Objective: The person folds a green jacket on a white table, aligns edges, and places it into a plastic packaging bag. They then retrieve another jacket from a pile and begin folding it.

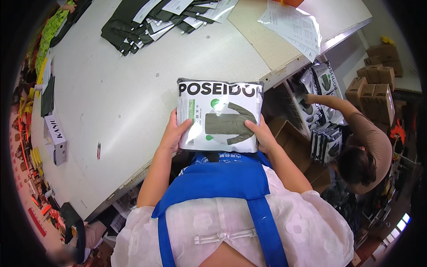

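Note:
I hold a flat white plastic package (218, 116) with a black top band and a picture of a dark green coat on it. My left hand (172, 132) grips its left edge and my right hand (262, 133) grips its right edge. The package rests at the near edge of the big white table (120, 93), just above my blue apron.
Dark folded garments with white sheets (151, 20) lie at the table's far side, papers (293, 24) at the far right. A small white box (55, 138) sits at the left. To my right another person (362, 147) reaches into a box of similar packages (318, 89); cardboard boxes (376, 86) stand beyond.

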Demonstrator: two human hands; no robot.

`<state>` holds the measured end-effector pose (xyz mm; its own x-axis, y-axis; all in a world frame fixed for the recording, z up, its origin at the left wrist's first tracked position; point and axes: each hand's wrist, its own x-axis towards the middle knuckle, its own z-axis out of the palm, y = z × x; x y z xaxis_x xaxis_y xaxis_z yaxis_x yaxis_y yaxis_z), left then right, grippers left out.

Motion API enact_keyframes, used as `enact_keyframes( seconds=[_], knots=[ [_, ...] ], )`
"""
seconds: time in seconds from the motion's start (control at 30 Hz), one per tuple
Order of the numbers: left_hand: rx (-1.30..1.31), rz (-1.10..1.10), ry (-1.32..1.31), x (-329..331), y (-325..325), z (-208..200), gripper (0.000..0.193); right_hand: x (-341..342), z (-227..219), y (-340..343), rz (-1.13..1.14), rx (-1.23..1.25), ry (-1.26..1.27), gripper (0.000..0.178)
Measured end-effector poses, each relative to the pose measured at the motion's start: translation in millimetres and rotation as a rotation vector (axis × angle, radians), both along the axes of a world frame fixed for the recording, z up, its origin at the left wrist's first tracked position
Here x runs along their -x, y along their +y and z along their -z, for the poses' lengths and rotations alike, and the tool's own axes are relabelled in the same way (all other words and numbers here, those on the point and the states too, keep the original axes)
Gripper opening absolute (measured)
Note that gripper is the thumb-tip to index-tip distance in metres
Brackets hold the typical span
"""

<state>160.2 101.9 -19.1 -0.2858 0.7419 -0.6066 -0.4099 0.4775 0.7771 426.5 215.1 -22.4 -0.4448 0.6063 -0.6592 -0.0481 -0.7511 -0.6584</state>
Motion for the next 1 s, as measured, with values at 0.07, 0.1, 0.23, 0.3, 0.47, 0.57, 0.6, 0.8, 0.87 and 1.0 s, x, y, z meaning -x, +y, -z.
enact_keyframes(
  seconds=[0.07,0.1,0.23,0.3,0.47,0.57,0.6,0.8,0.87,1.0],
  knots=[
    [-0.019,-0.006,0.013,-9.8,13.5,-14.2,0.077,-10.0,-8.7,6.4,0.022,-0.059,0.029,0.083],
    [-0.022,-0.010,0.023,-14.7,20.4,-21.2,0.079,-13.8,-11.6,10.4,0.054,-0.095,0.042,0.085],
    [-0.202,0.169,0.073,-58.7,60.4,-26.0,0.083,-72.7,-3.7,28.8,0.247,-0.175,0.145,0.077],
    [-0.218,0.380,0.140,-83.4,83.0,-35.1,0.088,-119.0,-7.0,37.0,0.350,-0.178,0.196,0.074],
    [-0.187,0.625,0.061,-122.0,114.3,-30.6,0.074,-243.8,30.1,37.5,0.734,-0.160,0.170,0.058],
    [-0.090,0.683,0.061,-126.6,120.0,-28.3,0.064,-295.2,43.7,75.4,0.798,-0.326,-0.022,0.054],
    [-0.079,0.682,0.065,-127.8,120.4,-27.1,0.064,-311.1,48.0,94.6,0.827,-0.354,-0.039,0.054],
    [-0.004,0.616,0.064,-120.7,113.0,-15.1,0.063,-450.3,110.2,184.7,0.623,0.061,-1.577,0.092],
    [0.016,0.570,0.026,-114.9,102.6,-6.8,0.061,-488.9,155.7,200.9,0.559,-0.078,-1.613,0.090],
    [0.089,0.514,0.037,-104.2,73.4,-1.7,0.058,-382.6,151.6,218.9,0.246,-0.432,-1.539,0.080]
  ],
)
